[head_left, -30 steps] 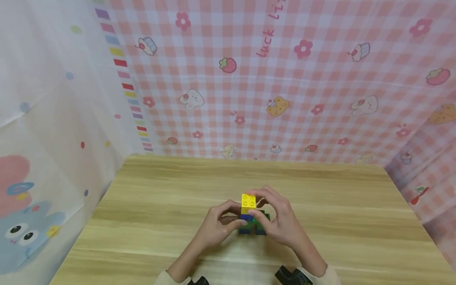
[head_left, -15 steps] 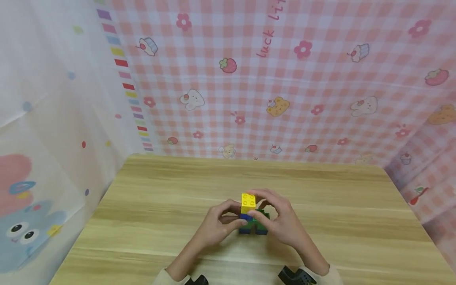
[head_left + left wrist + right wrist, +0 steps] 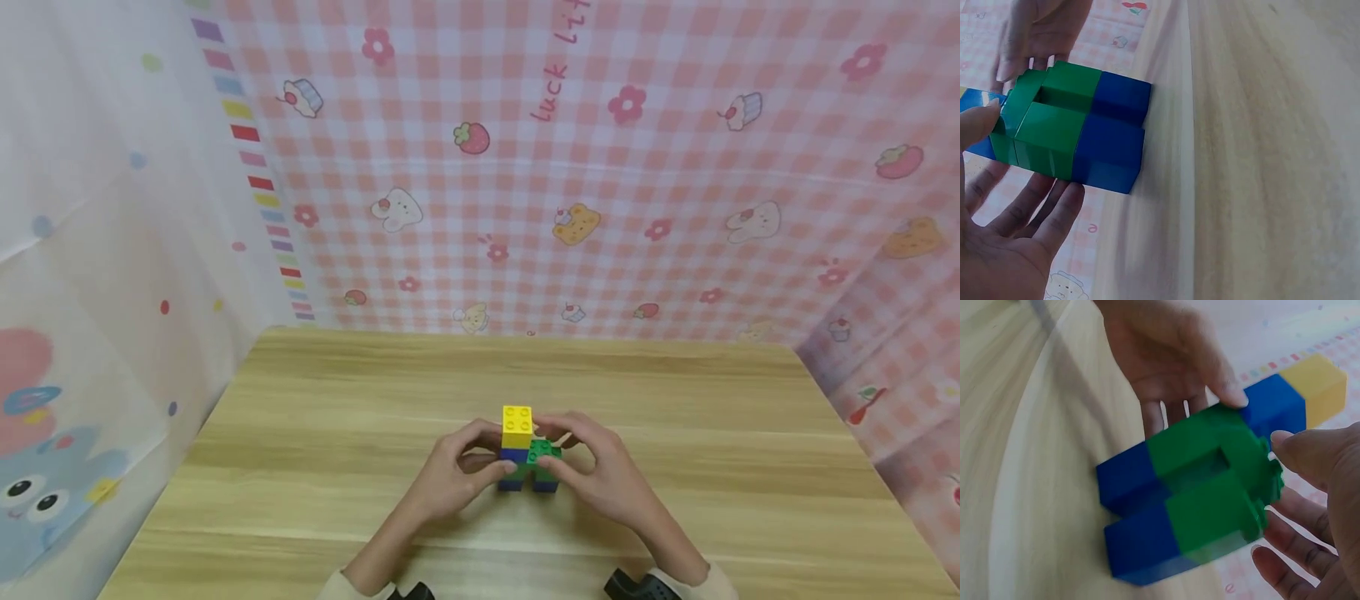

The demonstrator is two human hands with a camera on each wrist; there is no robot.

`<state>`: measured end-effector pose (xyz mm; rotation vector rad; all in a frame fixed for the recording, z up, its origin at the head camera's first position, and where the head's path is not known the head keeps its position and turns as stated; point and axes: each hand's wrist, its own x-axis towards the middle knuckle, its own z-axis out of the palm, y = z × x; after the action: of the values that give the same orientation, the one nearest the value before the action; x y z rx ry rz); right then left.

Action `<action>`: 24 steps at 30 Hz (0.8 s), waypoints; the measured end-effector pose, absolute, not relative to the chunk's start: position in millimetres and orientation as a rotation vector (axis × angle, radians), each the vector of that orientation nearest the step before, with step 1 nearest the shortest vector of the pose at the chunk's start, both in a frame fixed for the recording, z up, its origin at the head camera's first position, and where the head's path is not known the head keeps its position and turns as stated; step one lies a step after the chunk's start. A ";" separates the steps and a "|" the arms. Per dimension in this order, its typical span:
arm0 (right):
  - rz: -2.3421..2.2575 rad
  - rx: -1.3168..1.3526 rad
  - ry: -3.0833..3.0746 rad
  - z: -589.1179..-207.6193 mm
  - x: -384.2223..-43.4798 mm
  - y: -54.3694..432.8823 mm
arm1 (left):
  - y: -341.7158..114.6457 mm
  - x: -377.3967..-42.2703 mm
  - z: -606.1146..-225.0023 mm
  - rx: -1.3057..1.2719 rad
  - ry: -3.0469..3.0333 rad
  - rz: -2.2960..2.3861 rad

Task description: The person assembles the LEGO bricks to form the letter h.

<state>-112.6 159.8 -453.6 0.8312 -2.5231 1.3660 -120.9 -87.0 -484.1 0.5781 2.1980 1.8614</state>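
A toy figure of building bricks stands in front of me. A yellow brick (image 3: 517,428) tops a blue brick (image 3: 513,455) on its left side, beside a studded green brick (image 3: 541,449). Two green-and-blue legs with blue ends (image 3: 1110,153) show below. My left hand (image 3: 456,472) holds the figure from the left, thumb in front by the green and blue bricks, fingers behind. On the right, my right hand (image 3: 602,468) has its thumb and fingers spread around the green brick, with fingers apart from one another (image 3: 1310,531). Whether its thumb touches the brick is unclear.
The wooden table (image 3: 352,400) extends around the hands. A pink checked cloth (image 3: 525,167) hangs behind it, and a pale printed cloth (image 3: 97,250) covers the left side. Dark wrist devices (image 3: 641,585) sit at both sleeves.
My right hand has slid from the yellow brick down and right to the green brick, uncovering its studs. The left hand keeps its hold, and the figure stays nearly in place.
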 end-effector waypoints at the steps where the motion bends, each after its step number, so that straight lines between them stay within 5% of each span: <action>1: 1.368 0.825 -2.535 -455.6 -112.6 161.6 | -87.0 -120.1 -485.0 0.573 2.208 1.856; 24: 1.640 0.620 -2.642 -482.1 -108.2 176.6 | -85.2 -112.8 -496.0 0.448 2.201 1.907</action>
<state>-108.2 176.6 -482.1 0.6196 -2.6419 1.6401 -112.8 -85.2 -496.0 0.4476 2.2011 1.9070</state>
